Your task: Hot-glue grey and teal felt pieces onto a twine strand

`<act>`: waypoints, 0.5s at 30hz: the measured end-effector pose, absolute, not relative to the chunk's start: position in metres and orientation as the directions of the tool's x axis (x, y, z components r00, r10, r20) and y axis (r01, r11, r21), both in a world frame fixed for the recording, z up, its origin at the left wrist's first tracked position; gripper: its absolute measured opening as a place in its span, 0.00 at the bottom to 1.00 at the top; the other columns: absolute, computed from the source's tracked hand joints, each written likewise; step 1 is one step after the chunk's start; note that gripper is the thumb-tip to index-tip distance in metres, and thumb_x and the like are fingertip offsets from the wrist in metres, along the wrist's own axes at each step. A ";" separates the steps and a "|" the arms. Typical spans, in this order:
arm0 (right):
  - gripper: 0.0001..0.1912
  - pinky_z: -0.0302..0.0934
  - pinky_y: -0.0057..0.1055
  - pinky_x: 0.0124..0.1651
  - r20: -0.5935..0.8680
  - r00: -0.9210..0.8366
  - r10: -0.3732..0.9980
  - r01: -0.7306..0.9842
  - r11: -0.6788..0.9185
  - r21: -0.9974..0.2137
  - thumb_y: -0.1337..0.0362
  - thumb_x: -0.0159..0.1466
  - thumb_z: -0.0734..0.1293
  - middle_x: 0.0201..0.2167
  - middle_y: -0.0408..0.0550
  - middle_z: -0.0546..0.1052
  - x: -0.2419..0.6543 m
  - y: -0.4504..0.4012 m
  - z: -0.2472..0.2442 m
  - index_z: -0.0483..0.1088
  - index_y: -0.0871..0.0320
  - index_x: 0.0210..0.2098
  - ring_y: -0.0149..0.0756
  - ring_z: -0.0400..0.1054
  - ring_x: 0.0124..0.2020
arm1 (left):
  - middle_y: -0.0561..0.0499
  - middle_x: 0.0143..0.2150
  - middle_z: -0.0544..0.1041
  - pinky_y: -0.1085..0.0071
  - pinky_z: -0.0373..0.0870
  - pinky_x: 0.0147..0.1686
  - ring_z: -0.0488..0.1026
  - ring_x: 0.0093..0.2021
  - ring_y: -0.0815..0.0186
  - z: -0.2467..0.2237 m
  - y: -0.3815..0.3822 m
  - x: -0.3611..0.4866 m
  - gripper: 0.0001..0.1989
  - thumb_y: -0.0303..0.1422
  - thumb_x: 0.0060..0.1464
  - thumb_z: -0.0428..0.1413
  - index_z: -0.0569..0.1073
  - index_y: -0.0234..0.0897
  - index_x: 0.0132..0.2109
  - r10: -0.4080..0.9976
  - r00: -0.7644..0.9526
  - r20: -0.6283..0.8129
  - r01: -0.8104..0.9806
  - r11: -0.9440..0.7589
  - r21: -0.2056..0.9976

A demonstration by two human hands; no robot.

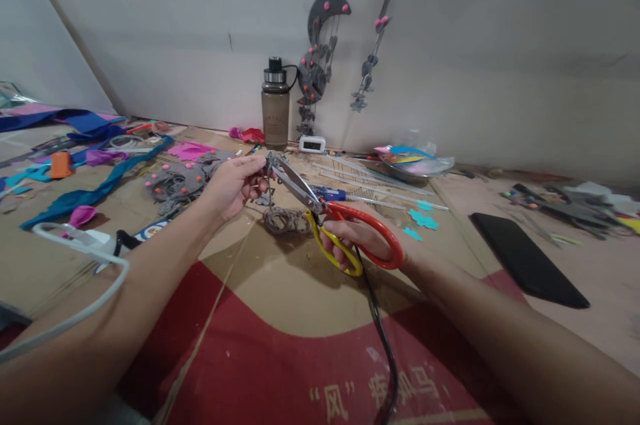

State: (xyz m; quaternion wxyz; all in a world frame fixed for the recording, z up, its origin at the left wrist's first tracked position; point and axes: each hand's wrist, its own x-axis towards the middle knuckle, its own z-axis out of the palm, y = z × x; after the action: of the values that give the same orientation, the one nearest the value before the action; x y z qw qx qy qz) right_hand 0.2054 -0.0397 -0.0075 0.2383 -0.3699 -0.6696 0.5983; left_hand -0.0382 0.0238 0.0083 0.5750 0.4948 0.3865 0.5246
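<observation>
In my right hand (345, 238) is a pair of scissors (299, 190) with one red and one yellow handle loop, its blades parted and pointing up and left. My left hand (237, 186) pinches a small dark grey piece (273, 161), possibly felt or knotted cord, right at the blade tips. From it a grey cord hangs down to a loose coil of cord (287, 221) on the cardboard. Behind the scissors lies a blue glue gun (327, 193), partly hidden, and a black cable runs toward me under my right hand.
Grey felt pieces with pink and orange dots (175, 183) lie left of my left hand. A bottle (275, 108) and a small white clock (312, 144) stand at the wall. Clear sticks, turquoise cutouts (423, 219), a bowl (407, 168) and a black phone-like slab (527, 258) lie rightward.
</observation>
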 end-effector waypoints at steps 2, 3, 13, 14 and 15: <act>0.16 0.62 0.25 0.20 -0.136 -0.619 0.773 0.216 0.001 -0.976 0.53 0.63 0.61 0.20 0.42 0.70 0.206 -0.038 -0.008 0.65 0.60 0.27 0.28 0.67 0.18 | 0.50 0.27 0.73 0.81 0.55 0.14 0.65 0.18 0.77 0.009 0.023 -0.038 0.07 0.32 0.49 0.59 0.73 0.30 0.32 0.988 0.130 0.078 -0.222 -0.048 0.974; 0.16 0.62 0.25 0.20 -0.139 -0.622 0.770 0.219 0.001 -0.976 0.54 0.63 0.61 0.20 0.42 0.70 0.205 -0.038 -0.008 0.66 0.60 0.27 0.28 0.67 0.18 | 0.51 0.26 0.73 0.82 0.55 0.13 0.65 0.18 0.77 0.010 0.023 -0.037 0.07 0.32 0.49 0.59 0.73 0.30 0.32 0.989 0.121 0.079 -0.222 -0.051 0.974; 0.15 0.63 0.25 0.20 -0.118 -0.641 0.759 0.198 0.015 -0.980 0.54 0.63 0.61 0.21 0.42 0.69 0.205 -0.037 -0.010 0.65 0.60 0.27 0.28 0.67 0.19 | 0.50 0.27 0.74 0.81 0.55 0.14 0.65 0.19 0.76 0.008 0.024 -0.038 0.08 0.33 0.48 0.60 0.73 0.30 0.32 0.986 0.137 0.092 -0.211 -0.062 0.976; 0.15 0.63 0.25 0.20 -0.115 -0.638 0.761 0.194 0.014 -0.981 0.54 0.62 0.62 0.22 0.42 0.69 0.205 -0.037 -0.010 0.64 0.60 0.27 0.28 0.67 0.19 | 0.50 0.27 0.74 0.81 0.56 0.14 0.65 0.19 0.76 0.008 0.024 -0.039 0.09 0.33 0.48 0.60 0.73 0.30 0.32 0.986 0.136 0.097 -0.212 -0.066 0.975; 0.15 0.63 0.25 0.20 -0.114 -0.635 0.764 0.191 0.012 -0.982 0.55 0.62 0.62 0.22 0.42 0.70 0.205 -0.037 -0.009 0.64 0.60 0.27 0.28 0.67 0.19 | 0.50 0.27 0.74 0.81 0.56 0.14 0.65 0.18 0.76 0.008 0.024 -0.039 0.09 0.33 0.48 0.60 0.73 0.30 0.32 0.986 0.135 0.097 -0.214 -0.067 0.975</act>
State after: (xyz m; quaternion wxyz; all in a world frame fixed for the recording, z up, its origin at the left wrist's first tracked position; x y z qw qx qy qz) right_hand 0.2049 -0.0373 -0.0093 0.2365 -0.3558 -0.6709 0.6061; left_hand -0.0388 0.0242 0.0081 0.5634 0.4999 0.3862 0.5325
